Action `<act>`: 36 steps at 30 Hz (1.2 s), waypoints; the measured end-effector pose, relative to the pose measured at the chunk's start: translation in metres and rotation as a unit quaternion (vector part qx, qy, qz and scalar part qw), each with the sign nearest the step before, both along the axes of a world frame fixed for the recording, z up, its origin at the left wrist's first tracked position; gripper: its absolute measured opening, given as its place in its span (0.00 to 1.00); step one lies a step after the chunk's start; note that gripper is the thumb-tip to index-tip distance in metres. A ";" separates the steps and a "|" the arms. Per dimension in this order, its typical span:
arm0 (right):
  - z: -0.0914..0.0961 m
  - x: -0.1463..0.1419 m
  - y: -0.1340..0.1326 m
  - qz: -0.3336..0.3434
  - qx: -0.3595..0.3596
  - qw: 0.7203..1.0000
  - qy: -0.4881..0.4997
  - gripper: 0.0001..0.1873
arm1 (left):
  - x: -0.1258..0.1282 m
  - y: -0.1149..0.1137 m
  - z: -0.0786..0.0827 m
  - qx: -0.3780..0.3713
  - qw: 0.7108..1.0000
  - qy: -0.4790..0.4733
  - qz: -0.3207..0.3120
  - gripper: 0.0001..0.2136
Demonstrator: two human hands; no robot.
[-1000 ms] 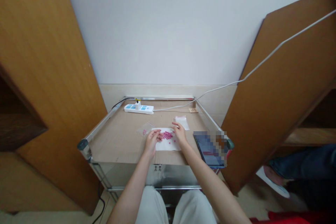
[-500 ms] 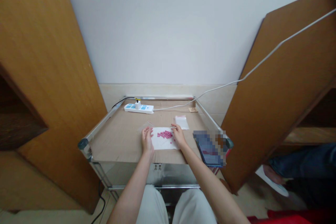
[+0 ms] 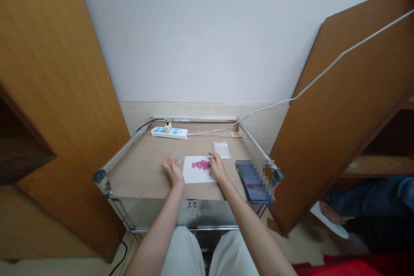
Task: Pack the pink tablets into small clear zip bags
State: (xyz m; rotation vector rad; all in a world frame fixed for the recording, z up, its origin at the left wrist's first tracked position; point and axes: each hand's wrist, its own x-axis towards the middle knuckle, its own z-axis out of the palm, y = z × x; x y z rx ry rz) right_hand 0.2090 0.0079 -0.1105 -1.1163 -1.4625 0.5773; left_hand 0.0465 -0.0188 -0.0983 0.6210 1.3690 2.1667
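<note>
A heap of pink beads lies on a white sheet in the middle of the cardboard-covered top. My left hand is just left of the sheet, its fingers curled at the near left edge of a clear plastic bag. Some pink shows by those fingertips, seemingly beads in or under the bag. At the right edge of the sheet rests my right hand, thumb and forefinger apart beside the heap. Whether a bead is under its fingers is hidden.
A packet of clear bags lies behind my right hand. The white power strip with a plug sits at the back left, its cord running right. A dark phone-like device lies at the right. A person's foot shows at far right.
My left hand has moved left, off the sheet and onto the plastic bag. The right hand stays by the beads; stray beads near it no longer show.
</note>
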 end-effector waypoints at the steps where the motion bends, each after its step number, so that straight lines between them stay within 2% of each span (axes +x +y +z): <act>1: 0.001 0.000 -0.001 -0.001 0.000 1.000 -0.002 0.14 | -0.003 0.002 0.001 -0.004 0.999 0.038 -0.005 0.10; 5: 0.006 -0.001 -0.005 0.001 0.005 1.000 -0.010 0.14 | -0.019 0.013 0.011 -0.041 0.976 0.209 -0.056 0.17; 9: 0.009 -0.001 -0.007 0.001 0.004 1.000 -0.003 0.14 | -0.035 0.025 0.020 -0.078 0.942 0.303 -0.117 0.21; 11: 0.009 -0.001 -0.008 0.002 0.009 1.000 0.001 0.13 | -0.041 0.028 0.021 -0.085 0.919 0.350 -0.160 0.21; 13: 0.009 -0.001 -0.008 0.003 0.015 1.000 0.003 0.13 | -0.046 0.030 0.019 -0.098 0.902 0.375 -0.189 0.16; 17: 0.009 -0.001 -0.007 -0.001 0.017 1.000 0.008 0.13 | -0.052 0.031 0.014 -0.125 0.889 0.402 -0.181 0.06; 22: 0.008 -0.001 -0.007 0.005 0.019 1.000 0.015 0.14 | -0.054 0.025 0.015 -0.120 0.852 0.495 -0.124 0.03; 24: 0.009 -0.001 -0.007 0.002 0.021 1.000 0.020 0.14 | -0.052 0.020 0.018 -0.106 0.850 0.507 -0.095 0.03; 27: 0.012 -0.001 -0.010 -0.001 0.027 0.999 0.022 0.13 | -0.044 0.008 0.024 -0.080 0.865 0.488 -0.084 0.02; 32: 0.023 -0.001 -0.018 0.031 0.044 0.998 0.015 0.10 | -0.020 -0.015 0.030 -0.002 0.899 0.407 -0.161 0.02; 36: 0.031 -0.003 -0.027 0.061 0.069 0.996 -0.011 0.08 | -0.004 -0.026 0.033 0.009 0.879 0.421 -0.223 0.03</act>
